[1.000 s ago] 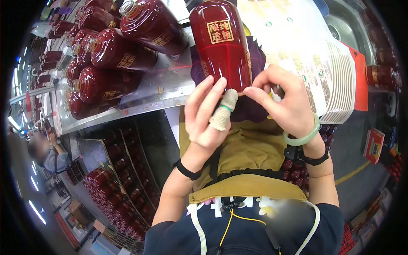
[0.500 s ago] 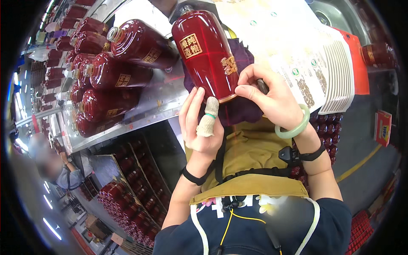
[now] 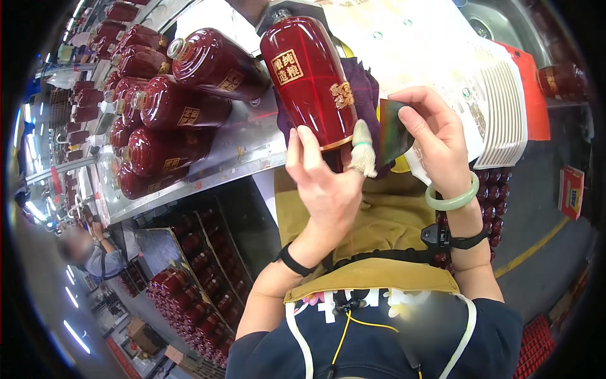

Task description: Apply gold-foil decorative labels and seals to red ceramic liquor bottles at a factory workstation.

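A dark red glass bottle [image 3: 309,88] with gold decoration lies on a purple cloth [image 3: 369,95], its neck pointing away from me. My left hand [image 3: 331,196] grips the bottle's base, fingers on the left and thumb on the right. A knitted finger sleeve [image 3: 363,155] covers that thumb. To the right, apart from the bottle, my right hand [image 3: 445,145] pinches a thin, dark, flat squarish piece [image 3: 396,132] between thumb and fingers. Its surface has a greenish and reddish sheen; its exact kind is unclear.
Several more red bottles [image 3: 183,104] crowd the metal table [image 3: 233,170] at left. Printed sheets [image 3: 499,107] lie at right, before a sink [image 3: 489,25] and an orange-red sheet [image 3: 530,95]. A person [image 3: 104,256] works at far left. Racked bottles [image 3: 189,303] stand below.
My right hand has left the bottle's lower right side and moved right, bringing the dark flat piece out of its palm into a pinch. My left hand shifted right along the base.
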Available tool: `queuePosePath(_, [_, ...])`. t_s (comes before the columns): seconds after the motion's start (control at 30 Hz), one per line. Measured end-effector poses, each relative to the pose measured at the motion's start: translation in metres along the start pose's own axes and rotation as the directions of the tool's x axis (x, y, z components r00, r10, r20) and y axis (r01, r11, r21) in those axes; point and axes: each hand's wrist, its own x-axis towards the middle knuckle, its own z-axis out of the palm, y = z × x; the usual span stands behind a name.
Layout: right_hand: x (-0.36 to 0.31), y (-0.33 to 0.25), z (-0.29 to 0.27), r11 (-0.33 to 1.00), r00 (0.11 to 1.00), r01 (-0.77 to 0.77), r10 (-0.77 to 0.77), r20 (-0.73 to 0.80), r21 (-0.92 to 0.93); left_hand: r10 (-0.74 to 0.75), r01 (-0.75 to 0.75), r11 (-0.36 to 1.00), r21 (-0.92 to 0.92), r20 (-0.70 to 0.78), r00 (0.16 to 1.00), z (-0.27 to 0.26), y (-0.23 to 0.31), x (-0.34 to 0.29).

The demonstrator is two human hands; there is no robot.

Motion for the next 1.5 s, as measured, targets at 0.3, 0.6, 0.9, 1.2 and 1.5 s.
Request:
queuePosePath(0.3, [-0.01,-0.004,0.034,0.955,0.978,0.193,-0.206,-0.037,-0.224,-0.028,0.024,0.946,-0.322,-0.009,1.0,-0.026,-0.032,0.017])
queuePosePath(0.6, [-0.012,0.004,0.041,0.91,0.973,0.201,-0.228,-0.033,-0.361,-0.101,0.112,0.889,-0.444,0.049,0.994,-0.017,-0.048,0.022])
queuePosePath(0.9, [-0.016,0.006,0.045,0.936,0.979,0.17,-0.197,-0.058,-0.308,0.11,-0.113,0.935,-0.337,-0.029,0.994,-0.008,-0.045,0.027])
queuePosePath(1.2, [-0.014,0.015,0.047,0.937,0.965,0.2,-0.24,-0.11,-0.287,0.159,-0.171,0.949,-0.267,-0.066,0.985,-0.014,-0.036,0.021])
queuePosePath(1.5, [-0.015,0.009,0.045,0.918,0.971,0.192,-0.228,-0.066,-0.347,-0.01,0.006,0.946,-0.325,-0.008,1.0,-0.023,-0.048,0.021])
